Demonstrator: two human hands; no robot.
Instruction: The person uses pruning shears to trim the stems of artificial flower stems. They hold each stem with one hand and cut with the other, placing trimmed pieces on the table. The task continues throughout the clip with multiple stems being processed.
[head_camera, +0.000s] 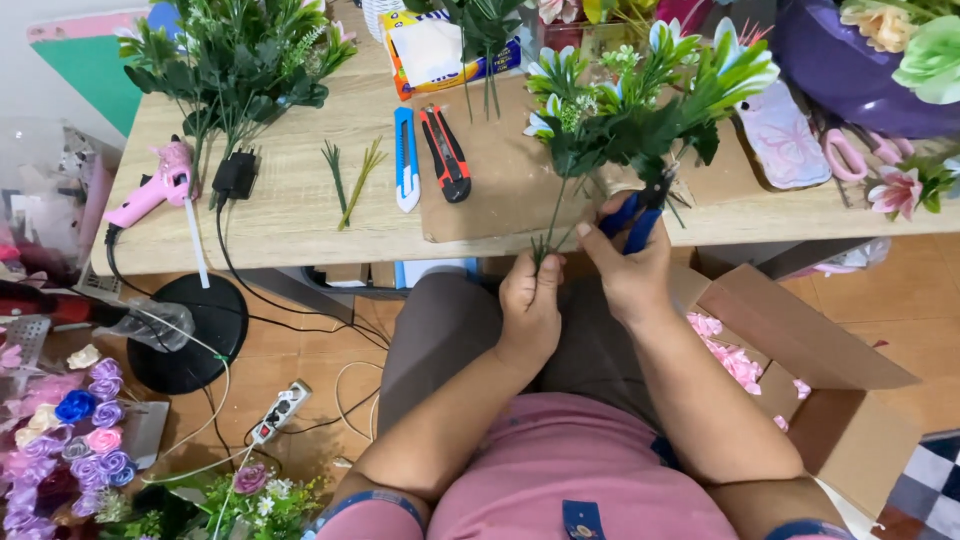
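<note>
A pale wood-grain bench (300, 215) stands over an orange tiled floor, crowded with craft goods. At its front edge the left hand (530, 310) has its fingers (541, 272) pinched shut around the lower stems of an artificial flower bunch (625, 105), whose green leaves and white-and-blue blossoms rise above the bench edge. The stems run down into that grip, so the bunch sits just above and slightly right of the left hand. The right hand (632, 268), just beside it, has its fingers wrapped around the blue handles of a pair of cutters (632, 217), whose dark head points up into the stems close under the leaves.

Further out, on a brown cardboard sheet (500, 185), lie a red-and-black utility knife (445, 153) and, just left of the sheet, a blue one (405, 160). Loose green sprigs (350, 180) lie nearby, a pink glue gun (155, 192) to the far left. An open cardboard box (800, 370) with pink petals stands on the floor to the right.
</note>
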